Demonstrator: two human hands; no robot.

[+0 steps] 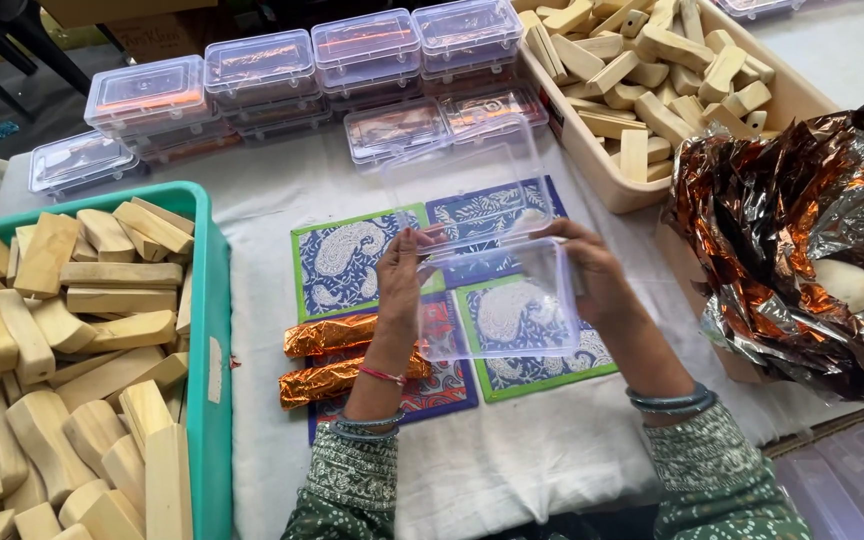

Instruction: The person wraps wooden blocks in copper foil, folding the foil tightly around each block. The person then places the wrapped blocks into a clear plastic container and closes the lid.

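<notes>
While both hands (399, 272) (592, 270) grip the clear box (497, 300), fingers stay partly hidden.

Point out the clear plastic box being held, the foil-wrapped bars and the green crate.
clear plastic box (500, 300), head view, on its transparent base.
foil-wrapped bars (330, 335), head view, on the upper bar's copper foil.
green crate (218, 300), head view, on its right rim.

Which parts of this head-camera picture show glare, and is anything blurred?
Head view: even, soft light; bright glare on the crinkled foil sheet and the closed box lids; the open clear box held in both hands looks hazy; the wooden blocks stay sharp.
</notes>
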